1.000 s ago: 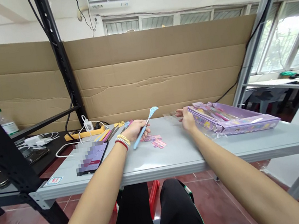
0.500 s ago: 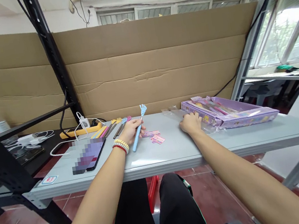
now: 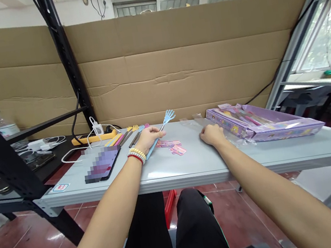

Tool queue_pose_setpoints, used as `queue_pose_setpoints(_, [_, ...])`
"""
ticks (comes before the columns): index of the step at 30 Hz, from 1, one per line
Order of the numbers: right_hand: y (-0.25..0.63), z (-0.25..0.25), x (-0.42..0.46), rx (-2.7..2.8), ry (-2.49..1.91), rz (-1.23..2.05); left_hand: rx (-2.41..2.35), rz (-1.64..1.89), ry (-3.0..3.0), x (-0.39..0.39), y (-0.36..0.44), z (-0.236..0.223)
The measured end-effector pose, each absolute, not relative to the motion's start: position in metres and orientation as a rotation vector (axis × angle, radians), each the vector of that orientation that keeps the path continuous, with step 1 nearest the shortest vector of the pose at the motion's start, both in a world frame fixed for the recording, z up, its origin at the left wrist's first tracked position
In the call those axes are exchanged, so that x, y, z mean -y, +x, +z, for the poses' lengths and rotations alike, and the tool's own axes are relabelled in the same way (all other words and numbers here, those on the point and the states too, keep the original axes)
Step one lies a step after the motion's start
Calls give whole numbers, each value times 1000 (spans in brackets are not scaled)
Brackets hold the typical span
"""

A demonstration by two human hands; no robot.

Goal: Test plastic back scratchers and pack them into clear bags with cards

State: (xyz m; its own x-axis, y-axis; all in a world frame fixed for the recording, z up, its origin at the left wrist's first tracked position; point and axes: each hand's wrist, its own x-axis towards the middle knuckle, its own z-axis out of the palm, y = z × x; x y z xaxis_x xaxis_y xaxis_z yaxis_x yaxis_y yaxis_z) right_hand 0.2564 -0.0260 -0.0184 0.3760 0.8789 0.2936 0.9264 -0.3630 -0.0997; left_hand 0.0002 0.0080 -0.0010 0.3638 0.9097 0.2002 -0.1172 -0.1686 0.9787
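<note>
My left hand [image 3: 147, 140], with beaded bracelets at its wrist, is closed around a light blue back scratcher [image 3: 169, 116]. Its claw-shaped head points away to the upper right, and the blue handle sticks out below my palm. My right hand [image 3: 213, 134] rests on the table as a fist, beside clear plastic wrapping [image 3: 192, 123]; whether anything is inside it is hidden. Between the hands lie small pink printed slips [image 3: 178, 150]. Several more back scratchers [image 3: 129, 133] in yellow, blue and pink lie in a row left of my left hand.
To the right, a purple display box [image 3: 287, 131] holds wrapped items. A phone [image 3: 113, 160] lies at the left of the grey table [image 3: 185, 171]. Behind it are a yellow power strip [image 3: 93, 139] and white cables. Cardboard [image 3: 181, 63] stands along the back; a black post [image 3: 66, 52] rises at left.
The back scratcher has tilted from nearly upright to leaning right and away, its handle now more covered by my left hand. My right hand stays closed by the plastic. The view has shifted slightly.
</note>
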Motion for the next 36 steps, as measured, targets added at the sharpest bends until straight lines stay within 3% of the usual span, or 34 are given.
queue_pose_setpoints(9, [252, -17, 28, 1544, -2543, -99, -803, 1152, 1470, -12, 2, -2])
queue_pose_setpoints(22, [251, -17, 28, 1657, -2407, -253, -832, 1149, 1533, -16, 3, -5])
queue_pose_setpoints(28, [258, -17, 28, 1461, -2408, -370, -827, 1152, 1560, -19, 2, -8])
queue_pose_setpoints(36, [275, -19, 24, 1166, -2524, -139, -825, 1153, 1550, -19, 3, -8])
